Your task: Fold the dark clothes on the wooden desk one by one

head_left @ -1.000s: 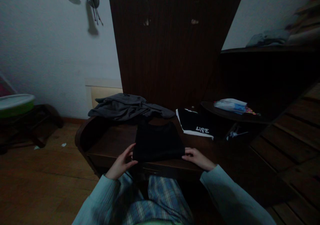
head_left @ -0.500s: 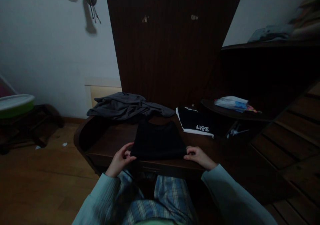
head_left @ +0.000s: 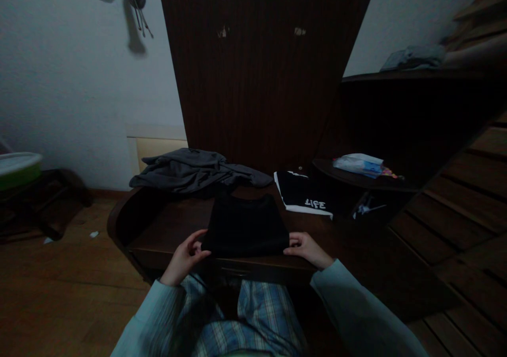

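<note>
A folded black garment [head_left: 243, 225] lies at the near edge of a dark wooden table [head_left: 170, 225]. My left hand [head_left: 184, 256] pinches its near left corner, fingers curled around the fabric. At the near right corner my right hand [head_left: 304, 249] grips the cloth the same way. Both sleeves are pale blue.
A crumpled grey garment [head_left: 194, 169] lies at the table's back. A folded black piece with white "LIFE" lettering [head_left: 304, 196] sits to the right. A plastic bag [head_left: 360, 165] rests on a low shelf. A dark wardrobe [head_left: 257, 72] stands behind. Wooden slats [head_left: 455, 214] run at right.
Both hands have closed from lying beside the garment to pinching its near corners. The view has shifted slightly to the right.
</note>
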Demonstrator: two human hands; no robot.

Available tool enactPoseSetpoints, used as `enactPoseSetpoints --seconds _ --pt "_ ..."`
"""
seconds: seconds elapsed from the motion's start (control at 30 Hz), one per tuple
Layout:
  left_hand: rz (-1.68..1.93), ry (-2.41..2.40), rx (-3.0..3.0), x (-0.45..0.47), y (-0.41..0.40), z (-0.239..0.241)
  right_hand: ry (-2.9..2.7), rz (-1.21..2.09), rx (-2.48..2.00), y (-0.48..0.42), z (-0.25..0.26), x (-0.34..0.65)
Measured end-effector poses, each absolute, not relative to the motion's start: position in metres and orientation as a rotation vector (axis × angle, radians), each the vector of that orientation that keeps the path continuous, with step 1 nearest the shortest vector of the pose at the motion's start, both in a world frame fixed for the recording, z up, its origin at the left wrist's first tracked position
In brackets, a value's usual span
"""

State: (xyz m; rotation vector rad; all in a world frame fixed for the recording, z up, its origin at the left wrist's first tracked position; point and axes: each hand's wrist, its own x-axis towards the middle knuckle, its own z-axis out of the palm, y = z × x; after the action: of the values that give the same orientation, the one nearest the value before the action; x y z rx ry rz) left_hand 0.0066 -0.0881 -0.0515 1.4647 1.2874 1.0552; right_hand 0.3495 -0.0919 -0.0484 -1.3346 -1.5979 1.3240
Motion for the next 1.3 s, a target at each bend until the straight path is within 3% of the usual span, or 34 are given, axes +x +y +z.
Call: enactPoseSetpoints --seconds 0.93,1.3 --pt "1.068 1.297 1.446 0.01 -0.091 -0.044 -1.49 1.227 -1.313 -0.086 -0.059 0.356" --pt "1.061 1.286 1.428 0.01 -0.09 -0.045 -1.495 1.369 -1.253 -0.094 -0.04 0.356"
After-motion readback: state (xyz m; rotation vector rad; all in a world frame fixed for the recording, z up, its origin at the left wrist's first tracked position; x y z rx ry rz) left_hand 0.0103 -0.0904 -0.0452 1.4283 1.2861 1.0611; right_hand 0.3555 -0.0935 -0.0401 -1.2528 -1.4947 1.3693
